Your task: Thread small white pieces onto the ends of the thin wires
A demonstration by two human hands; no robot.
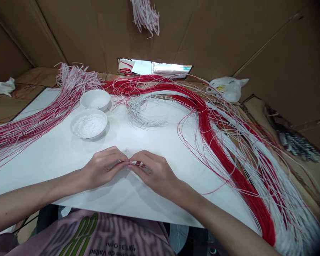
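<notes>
Strand (133, 163), thin and pale, is in our fingertips over the worktop (138, 202) in the head view. We pinch it between thumb and fingers of both the left hand (104, 168) and the right hand (156, 174), held close together. Beyond our left hand sit an upper bowl (95, 98) and a lower bowl (88, 137) with white bits. A red bundle (208, 133) curves down on our right beside white strands (266, 156); a red-and-white bundle (50, 113) lies on our left.

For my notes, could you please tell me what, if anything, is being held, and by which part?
The left hand and right hand pinch a thin strand between fingertips; end or mid-length cannot be told.
</notes>
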